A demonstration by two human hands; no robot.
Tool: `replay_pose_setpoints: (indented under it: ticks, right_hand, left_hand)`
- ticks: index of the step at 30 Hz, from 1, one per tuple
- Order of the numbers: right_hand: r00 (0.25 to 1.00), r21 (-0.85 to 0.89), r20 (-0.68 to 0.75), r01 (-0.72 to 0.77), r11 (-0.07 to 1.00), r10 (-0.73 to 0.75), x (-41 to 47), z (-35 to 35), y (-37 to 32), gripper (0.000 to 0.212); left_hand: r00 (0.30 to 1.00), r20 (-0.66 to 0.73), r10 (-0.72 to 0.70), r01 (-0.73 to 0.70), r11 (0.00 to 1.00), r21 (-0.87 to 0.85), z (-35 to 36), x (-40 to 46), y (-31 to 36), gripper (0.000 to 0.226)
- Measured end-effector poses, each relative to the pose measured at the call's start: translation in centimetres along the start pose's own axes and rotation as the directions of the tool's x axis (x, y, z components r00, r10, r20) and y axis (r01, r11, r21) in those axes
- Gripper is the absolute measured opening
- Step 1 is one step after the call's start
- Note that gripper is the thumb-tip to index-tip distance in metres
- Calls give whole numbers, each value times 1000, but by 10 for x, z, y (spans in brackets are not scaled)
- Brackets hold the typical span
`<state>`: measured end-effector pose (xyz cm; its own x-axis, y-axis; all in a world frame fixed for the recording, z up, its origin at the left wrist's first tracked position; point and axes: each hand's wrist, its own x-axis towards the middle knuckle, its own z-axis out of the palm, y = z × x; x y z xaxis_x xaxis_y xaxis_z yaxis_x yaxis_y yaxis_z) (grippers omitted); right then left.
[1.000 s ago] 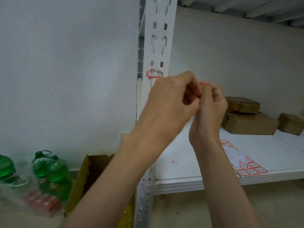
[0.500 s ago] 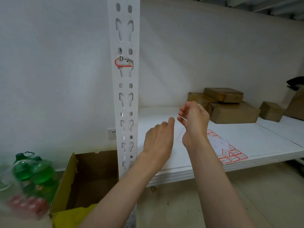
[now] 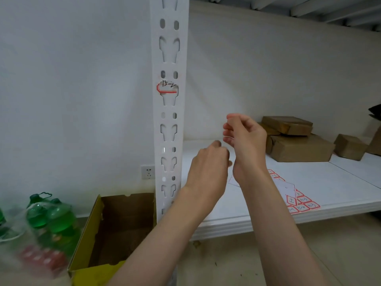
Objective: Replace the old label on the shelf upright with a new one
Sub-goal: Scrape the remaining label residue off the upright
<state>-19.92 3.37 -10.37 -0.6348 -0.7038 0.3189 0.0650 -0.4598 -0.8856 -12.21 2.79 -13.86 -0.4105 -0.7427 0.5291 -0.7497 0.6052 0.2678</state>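
The white slotted shelf upright [image 3: 169, 124] stands in the middle of the view. A torn, red-edged old label [image 3: 167, 88] with black handwriting sticks to it above hand height. My right hand [image 3: 245, 139] is raised to the right of the upright, its curled fingers pinching a thin white label piece [image 3: 227, 137]. My left hand [image 3: 208, 168] hovers just below and left of it with loosely curled fingers, and I see nothing in it. A sheet of red-bordered labels [image 3: 301, 203] lies on the white shelf board [image 3: 340, 178].
Brown cardboard boxes [image 3: 299, 147] are stacked at the back of the shelf. An open yellow carton [image 3: 115, 230] sits on the floor left of the upright, beside green bottles [image 3: 49, 217] in plastic wrap. A wall socket [image 3: 148, 172] is behind the upright.
Both hands dropped from in front of the old label and came apart. The view shifted so the upright and its label show fully. My left fingers curled in.
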Motion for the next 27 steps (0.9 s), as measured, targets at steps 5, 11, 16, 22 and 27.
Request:
replay_pose_setpoints:
  ticks: [5,11,16,22,27]
  right_hand:
    - [989,109,108,85,990,-97,-12,14,-20,11]
    - [951,72,161,256,964,-265,-26,32,-32,4]
    - [873,-25,211,454,890,-440,-38,45,-36,4]
    - [794,-96,235,594,799,-561,-44,61,-30,9]
    - [732,-128,226,676,725,-643,-44,71,-24,14]
  left_hand:
    - [950,-294,105,-125,991,-51,-67,1,1,13]
    - [797,-601,68,-202,966,-159,-127,-5,-40,3]
    - [744,-665,68,-233,959,-162,-142,-8,-68,6]
    - [739,-664,113,-260,957,-126,-143,-12,-72,16]
    - [723,-681,114,-267,956,-123,-140,-12,-75,17]
